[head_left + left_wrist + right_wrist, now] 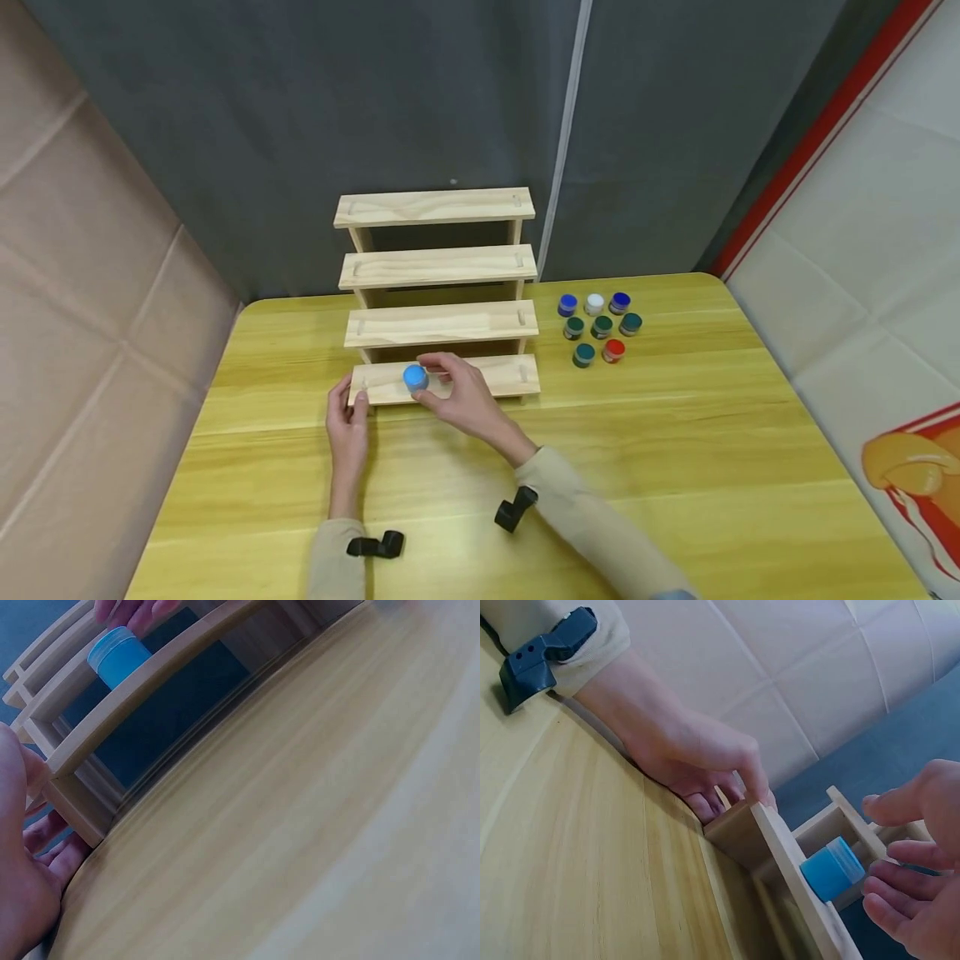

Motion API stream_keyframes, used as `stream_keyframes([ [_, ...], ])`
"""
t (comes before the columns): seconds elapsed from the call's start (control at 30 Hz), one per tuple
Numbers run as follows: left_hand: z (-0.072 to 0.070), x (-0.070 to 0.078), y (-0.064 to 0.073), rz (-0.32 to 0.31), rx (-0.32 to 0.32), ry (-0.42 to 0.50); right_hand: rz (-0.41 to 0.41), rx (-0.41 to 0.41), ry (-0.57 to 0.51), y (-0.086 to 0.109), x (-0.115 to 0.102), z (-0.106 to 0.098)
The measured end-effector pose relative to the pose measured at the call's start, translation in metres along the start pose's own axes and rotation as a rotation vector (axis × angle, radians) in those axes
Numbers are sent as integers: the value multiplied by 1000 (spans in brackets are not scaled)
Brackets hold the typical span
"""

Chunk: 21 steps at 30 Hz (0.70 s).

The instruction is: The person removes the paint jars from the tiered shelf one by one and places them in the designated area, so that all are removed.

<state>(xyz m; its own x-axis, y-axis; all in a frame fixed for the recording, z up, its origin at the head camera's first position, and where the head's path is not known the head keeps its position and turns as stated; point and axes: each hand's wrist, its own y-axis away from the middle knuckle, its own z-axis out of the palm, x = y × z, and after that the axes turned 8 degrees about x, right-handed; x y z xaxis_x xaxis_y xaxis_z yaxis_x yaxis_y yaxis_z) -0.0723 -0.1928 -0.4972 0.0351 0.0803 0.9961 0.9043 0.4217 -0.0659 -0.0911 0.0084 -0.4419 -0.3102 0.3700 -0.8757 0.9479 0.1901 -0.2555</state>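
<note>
A small light-blue jar (416,378) stands upright on the lowest step of a wooden tiered shelf (441,323), left of that step's middle. Just right of the jar, my right hand (467,395) has its thumb and fingers spread apart. In the right wrist view a gap shows between those fingers and the jar (831,870). My left hand (348,425) holds the left end of the lowest step. Its thumb lies on the board's front edge, and its other fingers bend round the side panel, as the right wrist view shows.
Right of the shelf, several small jars stand grouped on the wooden table (675,467): a red jar (613,350), a white jar (595,304), dark blue and dark green ones. A dark grey curtain (300,150) hangs behind the shelf. Pale walls flank the table.
</note>
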Motion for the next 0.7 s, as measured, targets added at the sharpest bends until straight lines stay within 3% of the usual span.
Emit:
stream_keyframes([
  [0.33, 1, 0, 0, -7, -8, 13, 6, -15, 13, -9, 5, 12],
  [0.7, 1, 0, 1, 5, -7, 10, 30, -20, 112, -13, 7, 19],
])
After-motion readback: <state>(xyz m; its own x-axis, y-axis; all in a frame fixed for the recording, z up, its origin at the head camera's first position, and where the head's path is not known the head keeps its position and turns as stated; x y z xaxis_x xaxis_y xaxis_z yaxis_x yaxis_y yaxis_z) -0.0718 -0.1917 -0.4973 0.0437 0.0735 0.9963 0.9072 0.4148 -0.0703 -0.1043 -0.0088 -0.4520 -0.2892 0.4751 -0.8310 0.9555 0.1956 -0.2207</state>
